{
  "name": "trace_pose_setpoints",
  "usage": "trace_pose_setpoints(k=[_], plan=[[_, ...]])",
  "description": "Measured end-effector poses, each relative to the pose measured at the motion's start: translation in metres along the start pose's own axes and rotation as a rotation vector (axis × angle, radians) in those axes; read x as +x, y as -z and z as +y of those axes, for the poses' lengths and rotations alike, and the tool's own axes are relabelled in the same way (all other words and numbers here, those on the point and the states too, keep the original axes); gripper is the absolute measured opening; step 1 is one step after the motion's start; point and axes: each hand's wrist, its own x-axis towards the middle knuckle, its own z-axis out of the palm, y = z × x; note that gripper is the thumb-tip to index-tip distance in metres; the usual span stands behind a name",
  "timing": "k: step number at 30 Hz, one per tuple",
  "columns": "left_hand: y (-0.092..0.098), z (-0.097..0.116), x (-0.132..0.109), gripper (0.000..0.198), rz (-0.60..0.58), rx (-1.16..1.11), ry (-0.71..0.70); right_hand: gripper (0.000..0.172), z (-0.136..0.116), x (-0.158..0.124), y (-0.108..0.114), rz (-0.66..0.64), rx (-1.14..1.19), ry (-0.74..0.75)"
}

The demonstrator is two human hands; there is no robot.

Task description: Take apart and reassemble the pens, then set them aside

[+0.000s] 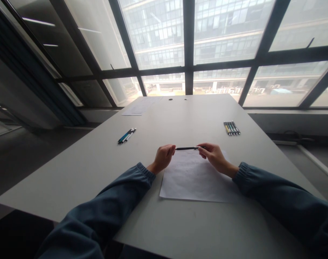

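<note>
A slim dark pen (pixel 187 148) lies level between my two hands, just above the far edge of a white sheet of paper (pixel 196 180). The fingers of my left hand (pixel 164 156) are closed at the pen's left end. My right hand (pixel 213 156) pinches its other end between thumb and fingers, where a small clip shows. Both wrists come out of blue elastic cuffs, the right one over the paper's right side. Whether the pen's tip is covered is too small to make out.
Several pens (pixel 126 136) lie in a loose bunch on the left of the white table (pixel 80 180). Another row of pens (pixel 231 128) lies side by side at the right. More paper (pixel 138 107) rests at the far left, before large windows.
</note>
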Motion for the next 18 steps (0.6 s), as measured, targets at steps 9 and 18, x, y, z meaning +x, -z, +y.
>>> trace_pose_setpoints(k=[9, 18], plan=[[-0.0006, -0.0040, 0.0027, 0.055, 0.017, -0.082, 0.007, 0.041, 0.0017, 0.0020, -0.0001, 0.024, 0.015, -0.001], [0.0014, 0.0021, 0.0055, 0.029, 0.094, -0.063, -0.075, 0.038, 0.0016, 0.0027, 0.0004, 0.059, 0.062, -0.014]])
